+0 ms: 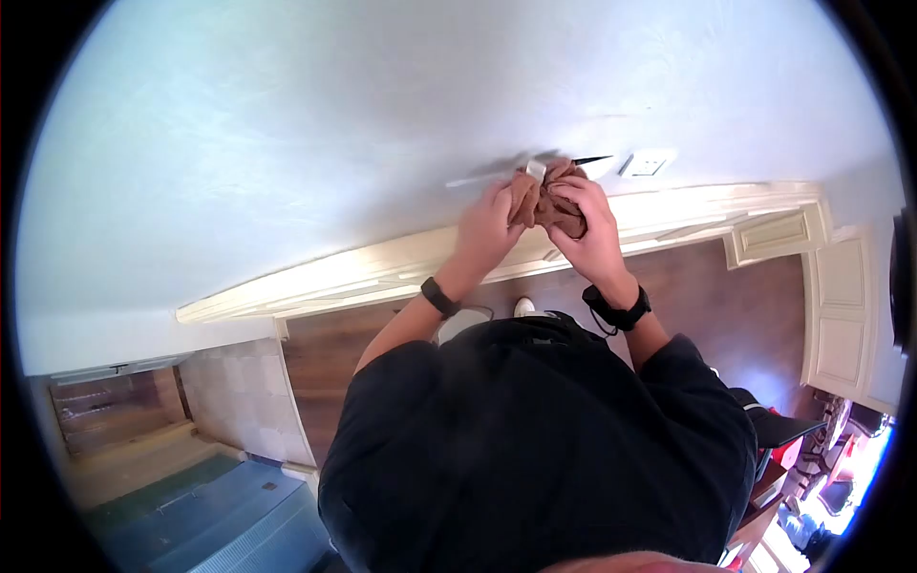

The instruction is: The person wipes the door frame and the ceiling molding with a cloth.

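Note:
A crumpled brown cloth (564, 212) is bunched between both hands, up against the pale wall above the cream ledge. My left hand (487, 227) grips its left side, fingers wrapped into the folds. On the right side, my right hand (592, 227) closes round the cloth with bent fingers. A small whitish piece (536, 170) shows at the cloth's top edge. Just beyond the cloth, a thin dark pointed thing (592, 159) sticks out to the right; what it belongs to is hidden.
A white wall socket (647, 163) is right of the hands. The cream ledge (363, 267) runs below them, over a brown wooden floor (320, 363). Cream cabinets (841, 306) stand at the right. Chairs and red items are at the lower right, a blue-grey surface at the lower left.

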A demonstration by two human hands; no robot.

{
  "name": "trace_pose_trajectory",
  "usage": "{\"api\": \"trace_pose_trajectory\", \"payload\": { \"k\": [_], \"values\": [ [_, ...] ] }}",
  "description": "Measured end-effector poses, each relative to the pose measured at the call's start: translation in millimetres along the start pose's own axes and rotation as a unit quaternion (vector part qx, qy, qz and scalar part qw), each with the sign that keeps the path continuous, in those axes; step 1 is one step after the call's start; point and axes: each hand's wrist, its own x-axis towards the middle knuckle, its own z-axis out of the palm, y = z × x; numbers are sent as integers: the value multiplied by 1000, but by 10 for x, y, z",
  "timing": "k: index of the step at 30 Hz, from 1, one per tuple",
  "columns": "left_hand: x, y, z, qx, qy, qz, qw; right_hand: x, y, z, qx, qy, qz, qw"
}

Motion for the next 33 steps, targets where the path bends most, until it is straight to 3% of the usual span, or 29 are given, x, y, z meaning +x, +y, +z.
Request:
{"api": "trace_pose_trajectory", "payload": {
  "k": [2,5,8,11,14,20,23,26,29,33],
  "values": [
    [84,61,-260,3,120,94,988,195,-248,11,6,23,-55,998],
    [206,165,-585,39,230,140,962,388,-394,188,28,67,-101,992],
    [155,-17,-751,59,213,58,973,496,-321,524,34,91,-104,990],
    [43,-281,-836,151,191,13,970,501,-206,855,-16,82,-120,989],
    [-141,-486,-954,158,186,-18,970,472,-258,1149,-25,48,-130,990],
    [-316,-651,-1275,132,295,-64,944,656,-599,1483,19,29,-177,984],
    [-198,-490,-1567,126,335,8,934,822,-867,1501,45,55,-198,978],
    [-14,-329,-1692,96,389,21,916,1003,-1075,1383,47,85,-218,971],
    [232,-58,-1757,63,390,94,914,1095,-1172,1133,22,117,-212,970],
    [415,94,-1506,92,331,98,934,1100,-1041,830,1,186,-186,965]
  ]
}}
